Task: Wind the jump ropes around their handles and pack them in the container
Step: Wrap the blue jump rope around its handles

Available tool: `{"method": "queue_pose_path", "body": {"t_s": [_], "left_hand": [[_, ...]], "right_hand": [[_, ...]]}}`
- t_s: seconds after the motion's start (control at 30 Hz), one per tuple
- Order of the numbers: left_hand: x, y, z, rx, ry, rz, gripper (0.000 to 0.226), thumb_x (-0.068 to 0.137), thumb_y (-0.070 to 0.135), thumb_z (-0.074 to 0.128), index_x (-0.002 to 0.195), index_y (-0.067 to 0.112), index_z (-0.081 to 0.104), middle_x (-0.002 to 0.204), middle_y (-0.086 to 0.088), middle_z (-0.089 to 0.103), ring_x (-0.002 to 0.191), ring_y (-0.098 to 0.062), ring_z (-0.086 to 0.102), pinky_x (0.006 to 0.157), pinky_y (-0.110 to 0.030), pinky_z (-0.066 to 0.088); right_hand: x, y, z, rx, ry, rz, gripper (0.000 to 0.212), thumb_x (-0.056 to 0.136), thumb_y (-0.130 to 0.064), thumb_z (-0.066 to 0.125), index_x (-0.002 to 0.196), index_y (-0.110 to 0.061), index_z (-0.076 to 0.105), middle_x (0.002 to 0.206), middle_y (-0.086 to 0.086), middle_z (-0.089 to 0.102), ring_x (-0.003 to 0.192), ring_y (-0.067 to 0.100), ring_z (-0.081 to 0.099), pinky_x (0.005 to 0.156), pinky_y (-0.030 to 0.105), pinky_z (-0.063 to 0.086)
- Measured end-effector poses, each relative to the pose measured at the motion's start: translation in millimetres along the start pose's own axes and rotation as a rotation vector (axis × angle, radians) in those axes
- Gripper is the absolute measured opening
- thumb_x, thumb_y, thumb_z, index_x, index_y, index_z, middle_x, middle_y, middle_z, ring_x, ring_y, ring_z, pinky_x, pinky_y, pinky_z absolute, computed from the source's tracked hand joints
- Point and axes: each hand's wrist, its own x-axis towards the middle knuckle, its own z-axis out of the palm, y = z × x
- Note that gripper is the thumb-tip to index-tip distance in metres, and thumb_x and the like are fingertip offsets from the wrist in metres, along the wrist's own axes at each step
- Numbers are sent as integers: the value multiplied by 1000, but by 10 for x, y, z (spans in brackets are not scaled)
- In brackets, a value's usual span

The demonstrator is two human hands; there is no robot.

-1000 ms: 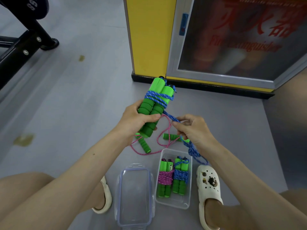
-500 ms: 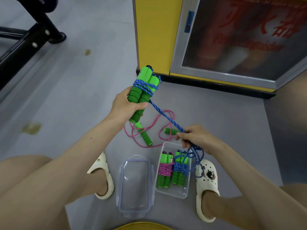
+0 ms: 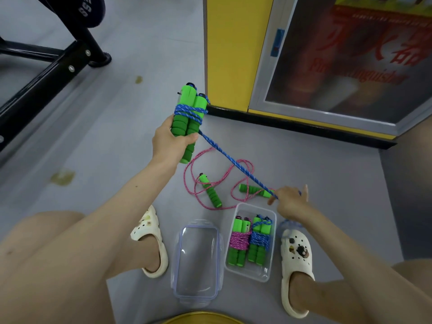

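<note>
My left hand [image 3: 171,143] grips a pair of green foam handles [image 3: 188,118] held upright, with a few turns of blue rope around their upper part. The blue rope [image 3: 236,163] runs taut down and right to my right hand [image 3: 289,202], which pinches it just above the clear container [image 3: 268,274]. Two wound ropes lie in that container, one pink [image 3: 238,242] and one blue [image 3: 259,240]. A loose pink rope [image 3: 194,183] with two green handles [image 3: 210,191] lies on the floor behind the container.
The container's clear lid [image 3: 197,260] lies on the grey floor between my two white clogs [image 3: 152,239]. A yellow fire extinguisher cabinet [image 3: 226,50] stands ahead. A black equipment frame [image 3: 46,71] is at the upper left.
My left hand raised the handles up and to the left. My right hand slid down the blue rope and away to the right, so the rope is pulled straight.
</note>
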Motion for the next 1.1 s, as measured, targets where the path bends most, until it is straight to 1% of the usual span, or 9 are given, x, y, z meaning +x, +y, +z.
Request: {"method": "queue_pose_path", "body": {"t_s": [0.13,0.23,0.33,0.47,0.6,0.73,0.83,0.9,1.1], "left_hand": [[19,10,-12,-30,-32,-32,41,75,5,77,104,28,61,92,-5,70,76,-30,69,67,-39,59],[-87,61,71,-96,-236,-175,45,77,1,75,116,17,60,84,-4,71,64,-24,69,56,-30,56],[-185,70,182,-90,-388,-250,45,78,4,75,118,15,60,90,-10,72,68,-28,70,62,-36,58],[-301,34,343,-96,-569,-301,38,78,3,73,113,13,63,89,-14,71,73,-29,69,73,-43,57],[-402,18,467,-112,-694,-306,42,79,0,71,119,9,60,98,-15,70,84,-32,67,81,-49,55],[-426,47,500,-142,-749,-317,31,80,0,67,109,11,63,91,-13,71,79,-29,68,77,-44,57],[-430,63,484,-122,-792,-322,36,76,4,69,111,10,63,89,-14,70,73,-29,68,69,-38,59],[-442,60,481,-96,-809,-313,42,75,5,71,115,10,63,96,-17,69,81,-32,68,77,-45,58],[-498,41,488,-91,-776,-282,43,79,1,70,120,10,61,98,-15,70,88,-33,67,83,-52,55]], "right_hand": [[22,-25,-52,84,28,-21,57,82,4,41,128,-28,50,143,7,34,138,27,25,114,57,-8],[2,-59,-111,380,-6,-70,47,80,8,44,101,-28,64,126,-3,51,126,21,44,114,46,20],[-27,-188,-163,827,-48,-97,42,79,16,44,97,-14,66,114,7,59,102,16,55,81,25,48],[-12,-355,-245,1152,51,-178,43,82,10,55,116,-17,51,129,8,52,114,15,49,82,23,46],[-40,-489,-367,1345,90,-322,44,76,5,59,117,-9,54,117,6,64,109,18,58,88,33,50],[-92,-520,-397,1370,152,-337,28,80,10,59,107,3,61,106,25,65,91,24,61,89,44,50],[-102,-477,-399,1379,190,-355,20,80,6,64,100,0,65,100,20,69,90,26,65,87,42,51],[-113,-455,-401,1370,198,-363,19,81,9,61,94,-4,65,96,19,69,90,29,66,85,43,54],[-141,-343,-454,1038,287,-336,13,87,9,49,92,3,60,73,12,63,55,18,61,52,28,51]]}}
